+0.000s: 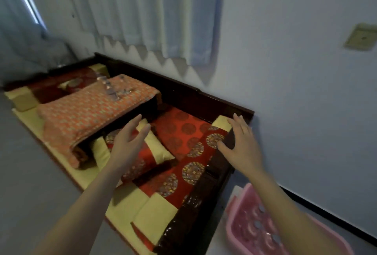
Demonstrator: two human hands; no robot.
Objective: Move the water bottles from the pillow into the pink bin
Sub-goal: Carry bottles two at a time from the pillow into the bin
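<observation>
Two hands: both empty. The left hand [128, 140] is spread wide with fingers loose, over the red-and-yellow cushion [142, 152]; the right hand [240, 144] is also spread wide, fingers draped over the dark wooden end rail [214, 175] of the bed.
Bottles: several clear water bottles [114, 89] lie at the far end of the orange patterned pillow [95, 111], well apart from either hand; blurred, so no reliable count.
Bin: the pink bin [263, 232] stands on the floor just beside the bed's near corner, below the right forearm. Round caps show inside, so some bottles appear to be in it already.
Step in hand (judged): the reach toward the pillow for the next bottle, nothing grasped yet.
Approach: send the left hand, since it is nearer the pillow; the right can stay braced on the rail for balance while leaning forward.
Grip: close around a bottle's body across its width, not at the cap; thin clear plastic will probably dent if squeezed hard.
Order: take the bottle nearest the pillow's edge first, so the others are not nudged.
Risk: the pillow is soft and its top slopes; pressing down on it could roll the bottles off the far side toward the wall [285, 50].
Transfer: carry low across the bed and lower each bottle into a free gap in the bin, not onto the caps.
</observation>
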